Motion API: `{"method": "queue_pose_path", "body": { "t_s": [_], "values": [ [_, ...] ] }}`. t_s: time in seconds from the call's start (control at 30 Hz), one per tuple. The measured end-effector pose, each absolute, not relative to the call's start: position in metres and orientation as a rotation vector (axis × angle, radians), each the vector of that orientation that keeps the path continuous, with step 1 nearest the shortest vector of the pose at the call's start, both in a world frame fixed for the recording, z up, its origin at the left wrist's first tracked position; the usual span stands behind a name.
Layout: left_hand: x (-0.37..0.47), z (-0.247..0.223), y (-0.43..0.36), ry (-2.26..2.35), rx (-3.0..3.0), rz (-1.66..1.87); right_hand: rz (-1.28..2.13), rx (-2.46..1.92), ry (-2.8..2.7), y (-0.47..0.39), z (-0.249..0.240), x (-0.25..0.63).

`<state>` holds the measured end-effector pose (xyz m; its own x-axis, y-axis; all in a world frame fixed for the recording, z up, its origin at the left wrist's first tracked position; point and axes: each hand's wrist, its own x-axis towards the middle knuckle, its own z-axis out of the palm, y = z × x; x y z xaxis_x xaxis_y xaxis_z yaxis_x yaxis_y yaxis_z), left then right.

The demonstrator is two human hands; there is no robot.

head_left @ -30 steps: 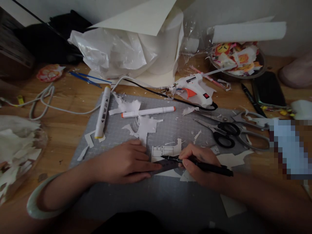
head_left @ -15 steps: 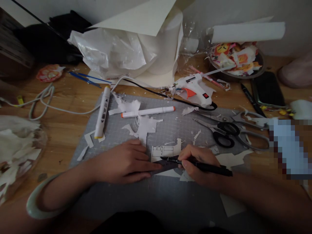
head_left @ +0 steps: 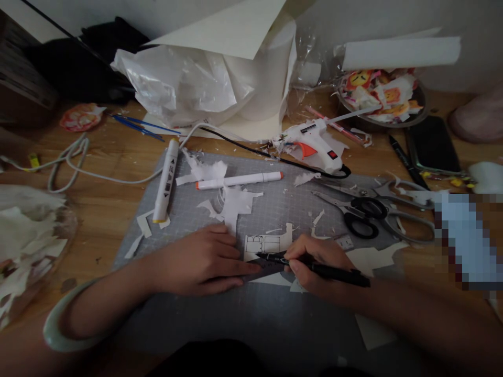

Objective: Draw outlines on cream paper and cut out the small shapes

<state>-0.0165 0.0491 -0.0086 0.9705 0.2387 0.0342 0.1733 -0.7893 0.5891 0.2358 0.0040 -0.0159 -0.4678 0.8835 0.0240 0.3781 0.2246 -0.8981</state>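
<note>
My right hand grips a black pen, its tip on a small white paper piece with window-like boxes drawn in black. My left hand lies flat with the index finger stretched out, pressing on a ruler that crosses the lower part of this paper. The ruler's far end shows beyond my right hand. Just above my left hand is a cut white paper shape. All of this rests on a grey cutting mat.
Two white markers, one yellow-ended and one orange-ended, lie on the mat. Black-handled scissors and larger grey scissors lie right. Behind are a glue gun, a bowl of wrappers and a phone.
The pen tip has shifted slightly left along the ruler's edge, my right hand moving with it. My left hand and the ruler stay in place.
</note>
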Motion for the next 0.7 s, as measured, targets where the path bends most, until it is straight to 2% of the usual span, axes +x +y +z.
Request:
{"method": "queue_pose_path", "body": {
  "t_s": [0.7],
  "values": [
    [-0.0167,-0.008,0.0494,0.284,2.488,0.124,1.234,-1.187,-1.912,0.0021,-0.0204,0.236]
  ]
}}
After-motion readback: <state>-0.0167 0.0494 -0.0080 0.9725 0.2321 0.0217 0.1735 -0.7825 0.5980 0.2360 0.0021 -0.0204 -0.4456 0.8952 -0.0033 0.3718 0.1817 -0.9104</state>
